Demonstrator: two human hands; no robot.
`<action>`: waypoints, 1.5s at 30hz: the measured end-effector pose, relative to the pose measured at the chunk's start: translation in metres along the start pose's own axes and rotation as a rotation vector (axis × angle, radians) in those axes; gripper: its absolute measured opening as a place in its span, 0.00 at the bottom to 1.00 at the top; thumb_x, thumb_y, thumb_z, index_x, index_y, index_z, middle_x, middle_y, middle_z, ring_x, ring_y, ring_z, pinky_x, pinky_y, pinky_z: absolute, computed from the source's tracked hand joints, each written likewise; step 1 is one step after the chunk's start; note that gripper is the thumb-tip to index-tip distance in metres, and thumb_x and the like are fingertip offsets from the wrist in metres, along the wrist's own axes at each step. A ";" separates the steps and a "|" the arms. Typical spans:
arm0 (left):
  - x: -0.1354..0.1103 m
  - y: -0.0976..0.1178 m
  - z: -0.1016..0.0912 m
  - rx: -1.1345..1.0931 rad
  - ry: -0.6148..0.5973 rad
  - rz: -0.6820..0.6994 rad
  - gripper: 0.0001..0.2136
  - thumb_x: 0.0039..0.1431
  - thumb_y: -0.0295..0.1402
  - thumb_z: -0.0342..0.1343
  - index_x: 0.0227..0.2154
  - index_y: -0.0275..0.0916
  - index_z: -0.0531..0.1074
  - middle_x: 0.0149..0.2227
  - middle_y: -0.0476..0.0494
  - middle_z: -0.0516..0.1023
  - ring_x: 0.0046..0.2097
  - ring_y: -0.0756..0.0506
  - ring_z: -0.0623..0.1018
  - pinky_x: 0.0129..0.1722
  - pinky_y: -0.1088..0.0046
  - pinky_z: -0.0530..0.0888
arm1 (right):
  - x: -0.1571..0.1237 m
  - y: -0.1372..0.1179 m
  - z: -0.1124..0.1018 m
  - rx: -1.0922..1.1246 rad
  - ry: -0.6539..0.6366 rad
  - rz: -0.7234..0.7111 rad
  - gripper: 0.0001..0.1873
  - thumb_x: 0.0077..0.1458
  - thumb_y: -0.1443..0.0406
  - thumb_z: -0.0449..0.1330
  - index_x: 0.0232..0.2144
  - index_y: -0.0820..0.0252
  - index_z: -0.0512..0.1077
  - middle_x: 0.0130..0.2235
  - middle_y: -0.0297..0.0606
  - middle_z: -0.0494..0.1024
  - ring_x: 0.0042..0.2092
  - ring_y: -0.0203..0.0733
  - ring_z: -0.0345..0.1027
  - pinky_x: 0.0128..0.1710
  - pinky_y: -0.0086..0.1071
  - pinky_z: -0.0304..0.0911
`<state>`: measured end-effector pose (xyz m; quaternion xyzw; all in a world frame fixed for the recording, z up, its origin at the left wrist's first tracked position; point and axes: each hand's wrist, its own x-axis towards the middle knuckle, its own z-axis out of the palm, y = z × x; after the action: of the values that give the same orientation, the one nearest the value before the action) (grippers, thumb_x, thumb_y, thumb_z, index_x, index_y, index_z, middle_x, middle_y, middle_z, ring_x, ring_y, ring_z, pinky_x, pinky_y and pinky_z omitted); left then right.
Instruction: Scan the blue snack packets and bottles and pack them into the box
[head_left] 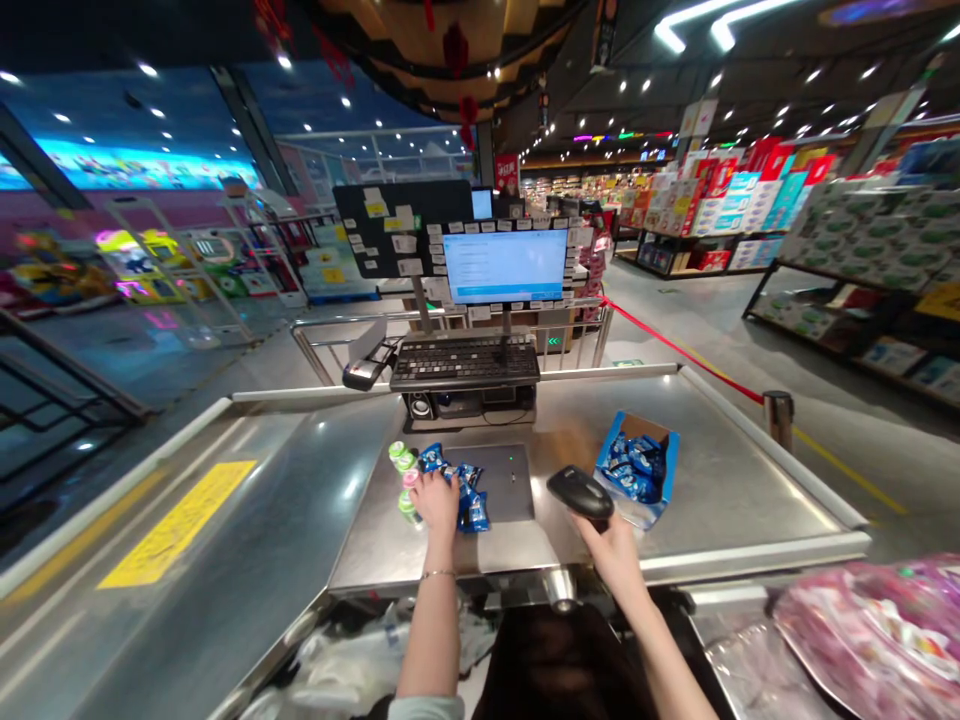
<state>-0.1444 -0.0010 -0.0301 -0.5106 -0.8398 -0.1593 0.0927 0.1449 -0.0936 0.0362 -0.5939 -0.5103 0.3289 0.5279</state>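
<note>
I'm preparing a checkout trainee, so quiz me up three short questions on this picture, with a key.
1. Which hand holds the black scanner?
2. True or false: the blue box is closed.
3. The left hand is nearest to: a) the keyboard; b) the small green and pink containers; c) the yellow sign.

Key: 1. The right hand. 2. False; it is open, with blue packets inside. 3. b.

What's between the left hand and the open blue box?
The head view shows blue packets, a dark flat panel and the scanner in the right hand.
</note>
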 end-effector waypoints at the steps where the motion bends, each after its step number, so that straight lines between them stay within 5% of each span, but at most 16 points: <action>1: -0.002 0.002 -0.001 -0.004 0.014 0.015 0.18 0.58 0.40 0.48 0.43 0.31 0.73 0.45 0.31 0.75 0.51 0.34 0.69 0.48 0.57 0.63 | 0.000 -0.001 0.000 0.008 -0.003 0.010 0.23 0.45 0.51 0.61 0.34 0.65 0.78 0.29 0.43 0.81 0.34 0.52 0.74 0.37 0.41 0.68; 4: -0.014 0.024 -0.007 -0.115 0.095 0.102 0.19 0.60 0.38 0.48 0.49 0.32 0.69 0.49 0.32 0.73 0.52 0.35 0.68 0.49 0.58 0.65 | 0.001 -0.003 0.000 0.029 0.004 0.044 0.21 0.45 0.51 0.61 0.30 0.65 0.77 0.23 0.40 0.78 0.29 0.50 0.72 0.31 0.38 0.67; 8: -0.047 0.085 -0.026 -0.441 0.124 0.431 0.15 0.61 0.35 0.48 0.50 0.37 0.68 0.50 0.36 0.73 0.53 0.40 0.70 0.53 0.58 0.66 | 0.004 -0.011 -0.007 0.071 0.113 0.071 0.19 0.44 0.50 0.62 0.25 0.62 0.75 0.18 0.36 0.73 0.25 0.45 0.68 0.28 0.35 0.64; 14: -0.100 0.197 -0.037 -0.726 -0.191 0.972 0.16 0.63 0.29 0.45 0.52 0.42 0.66 0.54 0.43 0.71 0.56 0.45 0.68 0.57 0.62 0.67 | 0.017 -0.015 -0.047 0.274 0.413 0.143 0.20 0.46 0.49 0.62 0.16 0.58 0.68 0.15 0.32 0.68 0.19 0.38 0.61 0.24 0.32 0.61; 19: -0.094 0.284 -0.016 -0.531 -0.465 0.947 0.22 0.60 0.22 0.41 0.56 0.41 0.63 0.58 0.43 0.67 0.59 0.48 0.67 0.59 0.71 0.64 | 0.030 0.003 -0.090 0.280 0.532 0.144 0.23 0.48 0.49 0.61 0.14 0.57 0.65 0.14 0.31 0.67 0.19 0.38 0.61 0.24 0.31 0.59; 24: -0.080 0.348 0.006 -0.279 -0.606 0.851 0.23 0.57 0.32 0.52 0.56 0.34 0.63 0.55 0.32 0.68 0.57 0.38 0.68 0.54 0.63 0.68 | 0.037 0.012 -0.107 0.296 0.601 0.186 0.24 0.45 0.47 0.62 0.14 0.58 0.66 0.14 0.31 0.67 0.18 0.37 0.60 0.22 0.30 0.57; 28: -0.082 0.366 0.019 -0.167 -0.627 0.850 0.25 0.52 0.32 0.55 0.54 0.32 0.65 0.56 0.25 0.65 0.58 0.31 0.65 0.51 0.55 0.69 | 0.042 0.017 -0.110 0.258 0.570 0.190 0.27 0.46 0.45 0.61 0.11 0.57 0.64 0.13 0.31 0.66 0.18 0.38 0.60 0.24 0.30 0.59; 36: -0.082 0.364 0.033 -0.111 -0.594 0.898 0.19 0.57 0.28 0.49 0.52 0.40 0.70 0.51 0.30 0.71 0.58 0.34 0.65 0.49 0.59 0.69 | 0.052 0.036 -0.107 0.234 0.509 0.197 0.27 0.48 0.44 0.59 0.11 0.54 0.64 0.13 0.32 0.65 0.19 0.42 0.62 0.25 0.33 0.61; 45: -0.086 0.363 0.029 -0.109 -0.496 0.824 0.20 0.62 0.25 0.39 0.51 0.39 0.71 0.53 0.30 0.70 0.56 0.35 0.68 0.51 0.56 0.68 | 0.051 0.039 -0.107 0.186 0.498 0.213 0.27 0.49 0.44 0.58 0.12 0.54 0.64 0.14 0.32 0.67 0.20 0.43 0.64 0.25 0.33 0.61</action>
<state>0.2176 0.0940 -0.0212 -0.8275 -0.5549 -0.0266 -0.0820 0.2675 -0.0733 0.0299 -0.6556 -0.2675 0.2720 0.6516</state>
